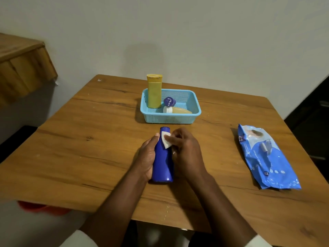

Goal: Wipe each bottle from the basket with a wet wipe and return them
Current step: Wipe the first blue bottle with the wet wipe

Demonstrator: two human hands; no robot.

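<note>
A dark blue bottle point(163, 161) lies over the table's middle, its cap end pointing toward the basket. My left hand point(147, 155) grips it along its left side. My right hand point(185, 148) presses a small folded white wet wipe point(166, 140) against the bottle's upper part. Behind them stands a light blue mesh basket point(195, 111). In it a tall yellow bottle point(154, 91) stands upright at the left, a small purple-capped bottle point(169, 101) sits in the middle, and a pale bottle with a white cap point(178, 110) lies on its side.
A blue pack of wet wipes point(267, 157) lies on the wooden table point(89, 139) at the right. A wooden ledge point(23, 68) juts from the wall at the left. Something red point(41, 208) shows under the table's left edge.
</note>
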